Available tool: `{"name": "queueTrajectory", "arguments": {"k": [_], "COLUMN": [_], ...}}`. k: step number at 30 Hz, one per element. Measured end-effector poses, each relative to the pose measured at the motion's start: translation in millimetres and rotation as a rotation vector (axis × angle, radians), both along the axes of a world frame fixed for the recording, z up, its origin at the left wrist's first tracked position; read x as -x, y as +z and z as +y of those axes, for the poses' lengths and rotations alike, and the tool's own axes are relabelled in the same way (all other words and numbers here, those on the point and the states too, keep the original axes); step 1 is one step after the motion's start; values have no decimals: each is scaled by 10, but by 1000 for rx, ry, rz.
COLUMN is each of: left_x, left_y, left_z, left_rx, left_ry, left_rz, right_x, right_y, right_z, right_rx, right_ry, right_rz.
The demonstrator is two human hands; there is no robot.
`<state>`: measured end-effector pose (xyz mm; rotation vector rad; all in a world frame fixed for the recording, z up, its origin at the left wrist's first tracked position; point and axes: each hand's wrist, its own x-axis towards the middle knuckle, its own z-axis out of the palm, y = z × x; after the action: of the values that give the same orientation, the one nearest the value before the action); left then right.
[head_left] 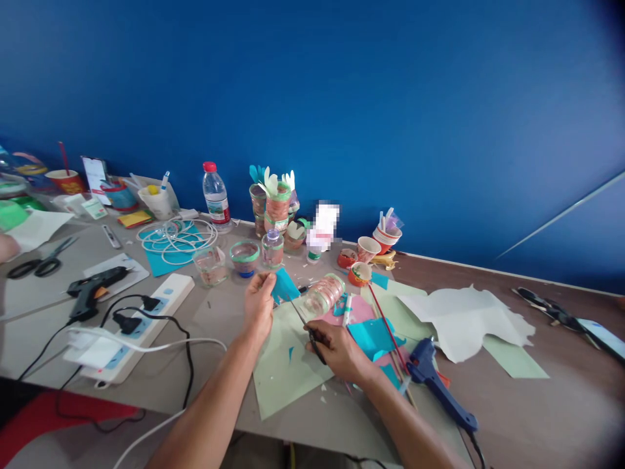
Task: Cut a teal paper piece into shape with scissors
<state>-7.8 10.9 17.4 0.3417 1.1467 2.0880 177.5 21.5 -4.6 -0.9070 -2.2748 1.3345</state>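
My left hand (258,305) pinches a small piece of teal paper (284,285) and holds it up over the table. My right hand (336,348) is closed on a pair of scissors (305,326) whose blades point up and left toward the teal piece. Both hands are above a pale green sheet (283,371). A clear plastic jar (325,293) lies on its side just behind the scissors. More teal scraps (374,335) lie on a pink sheet to the right of my right hand.
A blue glue gun (434,381) lies right of my right arm; a black glue gun (90,290), a power strip (141,322) and black scissors (41,264) sit left. Decorated cups (278,208), a water bottle (216,195) and paper cups (368,247) line the blue wall. White paper (463,316) lies right.
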Motion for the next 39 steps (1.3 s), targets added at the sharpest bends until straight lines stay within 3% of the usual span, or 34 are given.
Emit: {"name": "queueTrajectory", "arguments": {"k": [10,39], "left_x": [20,-28], "left_y": [-16,-110], "left_z": [-23,4], "left_rx": [49,72], "left_ry": [-21,-220], "left_rz": [56,35], "right_x": [-8,-9], "right_y": [-107,-148], "right_z": [21,62], "right_rx": [1,32], "right_ry": [-9,-59], "right_rz": [8,69]}}
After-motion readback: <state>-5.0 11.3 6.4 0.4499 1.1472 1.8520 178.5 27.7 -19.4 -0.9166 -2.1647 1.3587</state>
